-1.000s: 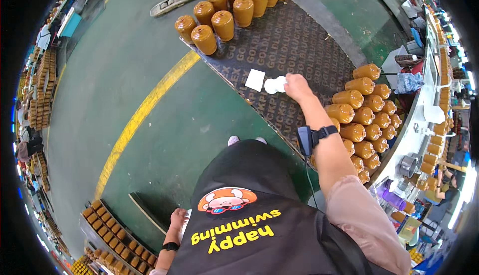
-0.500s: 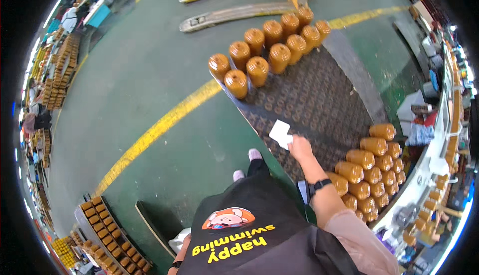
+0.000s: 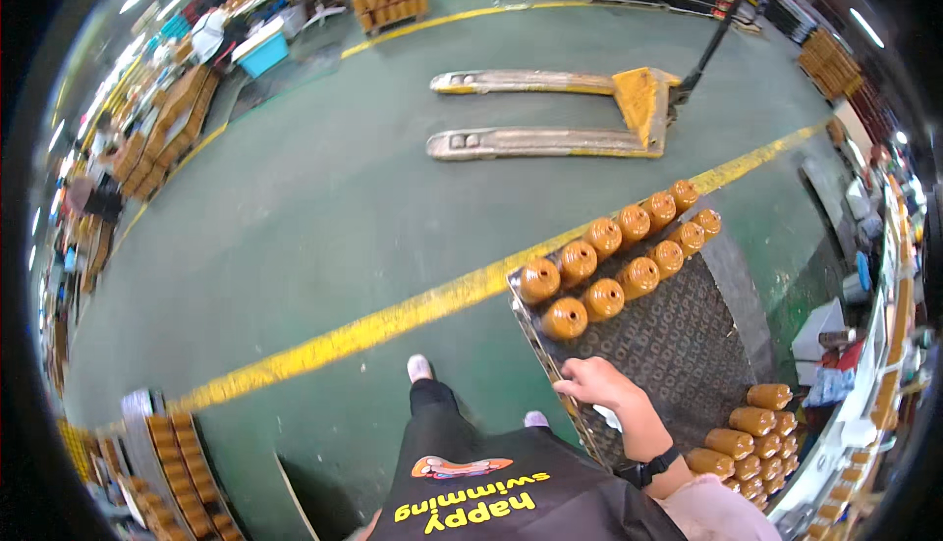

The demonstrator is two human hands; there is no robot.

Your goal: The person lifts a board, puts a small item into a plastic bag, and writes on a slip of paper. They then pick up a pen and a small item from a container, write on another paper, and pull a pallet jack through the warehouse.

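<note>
My right hand [image 3: 595, 382] is closed over the near left edge of a dark printed board [image 3: 663, 330]. A white piece of thin material [image 3: 608, 417], paper or cloth, shows under the palm; most of it is hidden. Beyond the hand, glossy brown rounded cylinders [image 3: 603, 299] with small holes on top stand in two rows along the board's far side. More brown cylinders [image 3: 730, 442] lie stacked on their sides at the board's near right. My left hand is out of sight; only a sliver of skin shows at the lower edge beside my black apron [image 3: 471, 497].
A yellow pallet jack [image 3: 643, 114] rests on the green floor past a yellow line [image 3: 393, 315]. At lower left stands a rack of brown pieces [image 3: 182, 462], with an upright panel [image 3: 298, 502] nearby. A white-edged workbench [image 3: 835, 413] runs along the right.
My view has swung up and leftward, showing the whole pallet jack. The right hand has moved to the board's edge, and the white piece is now mostly covered by it. My feet have stepped apart.
</note>
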